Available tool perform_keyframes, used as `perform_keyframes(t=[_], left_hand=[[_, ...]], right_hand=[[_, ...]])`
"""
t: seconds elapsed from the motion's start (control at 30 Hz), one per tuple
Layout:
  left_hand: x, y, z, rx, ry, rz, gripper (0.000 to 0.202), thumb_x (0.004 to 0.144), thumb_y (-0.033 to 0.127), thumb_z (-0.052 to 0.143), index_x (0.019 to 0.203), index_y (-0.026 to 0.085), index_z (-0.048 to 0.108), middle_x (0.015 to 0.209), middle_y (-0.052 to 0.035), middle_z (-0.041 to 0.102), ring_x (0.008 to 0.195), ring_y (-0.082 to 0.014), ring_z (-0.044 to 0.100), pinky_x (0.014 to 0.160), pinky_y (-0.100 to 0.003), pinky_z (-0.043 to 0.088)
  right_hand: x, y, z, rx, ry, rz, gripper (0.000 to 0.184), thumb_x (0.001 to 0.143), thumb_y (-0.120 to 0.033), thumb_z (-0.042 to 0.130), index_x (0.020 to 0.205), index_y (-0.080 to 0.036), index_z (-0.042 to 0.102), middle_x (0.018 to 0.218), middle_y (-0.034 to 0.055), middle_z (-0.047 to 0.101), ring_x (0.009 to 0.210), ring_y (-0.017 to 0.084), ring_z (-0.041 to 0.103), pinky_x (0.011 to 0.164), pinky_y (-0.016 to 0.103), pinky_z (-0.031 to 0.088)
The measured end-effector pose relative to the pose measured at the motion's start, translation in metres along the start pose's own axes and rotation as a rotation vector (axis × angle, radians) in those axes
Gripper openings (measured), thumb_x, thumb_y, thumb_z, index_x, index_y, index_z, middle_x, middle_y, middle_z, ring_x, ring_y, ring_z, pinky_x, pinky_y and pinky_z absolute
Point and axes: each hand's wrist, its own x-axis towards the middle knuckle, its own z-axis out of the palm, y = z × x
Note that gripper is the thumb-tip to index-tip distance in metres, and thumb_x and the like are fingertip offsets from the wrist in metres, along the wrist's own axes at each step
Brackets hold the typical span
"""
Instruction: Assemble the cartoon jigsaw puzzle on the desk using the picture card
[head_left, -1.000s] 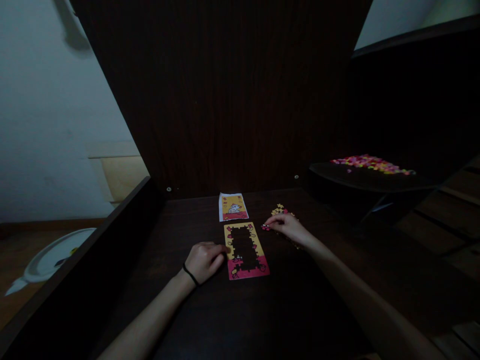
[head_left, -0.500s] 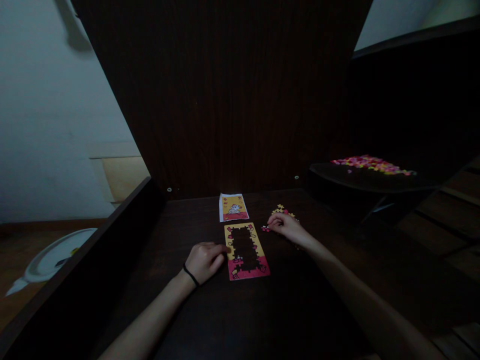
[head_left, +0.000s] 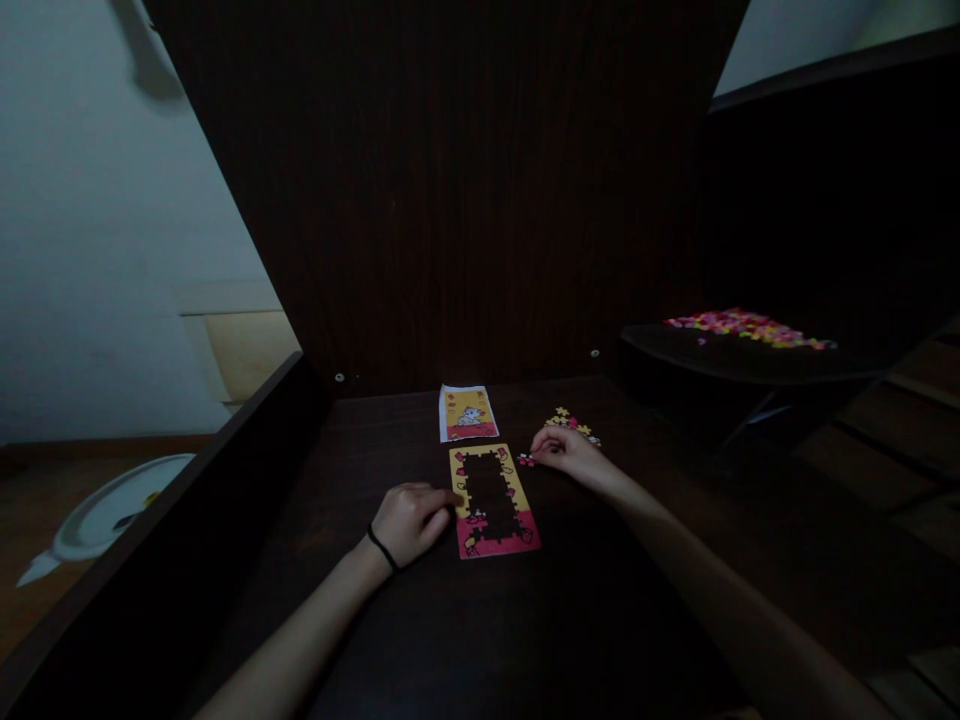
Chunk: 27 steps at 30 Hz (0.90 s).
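Note:
A partly assembled jigsaw puzzle lies flat on the dark tabletop, its yellow and pink border joined around a hollow middle. At its left edge rests my left hand, the index finger reaching onto the border and the thumb apart from it, with nothing held. Just right of the puzzle, my right hand has its fingertips pinched on a small pink and white puzzle piece. Behind that hand is a pile of loose yellow, pink and white pieces, partly covered by it. The reference picture of a white animal lies beyond the puzzle.
A dark upright panel closes off the back, and a raised board edges the left side. On a dark surface to the right lies a heap of colourful small pieces. A white oval lid-like object is at floor level, left.
My right hand has shifted slightly left toward the puzzle, bringing the pink and white piece with it. My left hand stays at the puzzle's edge.

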Motion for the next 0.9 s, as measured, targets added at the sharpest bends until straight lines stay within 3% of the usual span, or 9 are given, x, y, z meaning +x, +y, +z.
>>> perform_keyframes(t=[0.17, 0.33, 0.53, 0.9], left_hand=[[0.001, 0.002, 0.0, 0.005, -0.003, 0.039, 0.026, 0.078, 0.017, 0.036, 0.085, 0.018, 0.062, 0.071, -0.0024, 0.065, 0.064, -0.0138, 0.059, 0.061, -0.024, 0.045], [0.0, 0.0, 0.003, 0.025, 0.008, 0.06, 0.027, 0.079, 0.017, 0.036, 0.086, 0.017, 0.062, 0.07, -0.0021, 0.065, 0.062, -0.0139, 0.059, 0.061, -0.025, 0.045], [0.0, -0.001, 0.005, 0.058, 0.017, 0.053, 0.025, 0.079, 0.018, 0.038, 0.087, 0.018, 0.061, 0.068, -0.0018, 0.064, 0.061, -0.0135, 0.058, 0.06, -0.024, 0.045], [0.001, 0.002, 0.003, 0.047, 0.022, 0.058, 0.025, 0.076, 0.015, 0.039, 0.087, 0.018, 0.061, 0.069, -0.0015, 0.064, 0.061, -0.0131, 0.057, 0.061, -0.024, 0.044]], right_hand=[[-0.012, -0.014, 0.024, 0.03, -0.131, -0.055, 0.01, 0.063, -0.023, 0.06, 0.067, -0.016, 0.054, 0.064, -0.0015, 0.055, 0.061, 0.011, 0.052, 0.058, 0.023, 0.042], [-0.021, -0.02, 0.047, -0.032, -0.249, -0.079, 0.004, 0.064, -0.014, 0.055, 0.067, -0.015, 0.058, 0.063, -0.0008, 0.057, 0.059, 0.01, 0.052, 0.055, 0.022, 0.043], [-0.023, -0.024, 0.049, -0.184, -0.267, -0.12, 0.015, 0.064, -0.009, 0.051, 0.07, -0.015, 0.064, 0.064, 0.0006, 0.061, 0.059, 0.01, 0.055, 0.056, 0.021, 0.044], [-0.026, -0.027, 0.052, -0.325, -0.23, -0.182, 0.018, 0.062, -0.008, 0.052, 0.069, -0.016, 0.066, 0.064, 0.0006, 0.063, 0.059, 0.011, 0.055, 0.057, 0.021, 0.044]])
